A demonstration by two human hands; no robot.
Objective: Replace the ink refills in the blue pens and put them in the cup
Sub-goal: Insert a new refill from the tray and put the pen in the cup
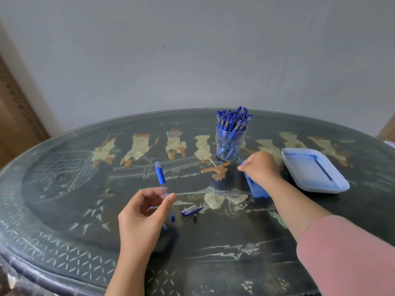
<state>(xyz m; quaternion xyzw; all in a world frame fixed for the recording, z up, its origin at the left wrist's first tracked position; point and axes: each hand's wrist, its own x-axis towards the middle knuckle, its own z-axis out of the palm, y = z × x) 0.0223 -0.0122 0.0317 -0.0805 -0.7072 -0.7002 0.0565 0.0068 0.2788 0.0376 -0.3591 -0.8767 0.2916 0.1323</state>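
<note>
Fingers and thumb of the left hand (145, 212) pinch a see-through pen barrel (160, 175) with a blue grip, just below the middle of the frame. The pen points up and away, leaning a little to the left.

The right hand (259, 167) is right of the middle. Its fingers curl down over a bunch of blue refills (256, 188) that lies on the table (64, 210). They seem to pinch the top end of the bunch.

A clear cup (230, 146) full of blue pens (233, 120) stands at the back, just above the right hand. A pale blue tray (299, 178) sits at the right of the frame, with one thin refill (324, 170) in it.

A pen cap (190, 210) lies on the table between the two arms. A tiny black bit (195, 216) lies just below the cap.
</note>
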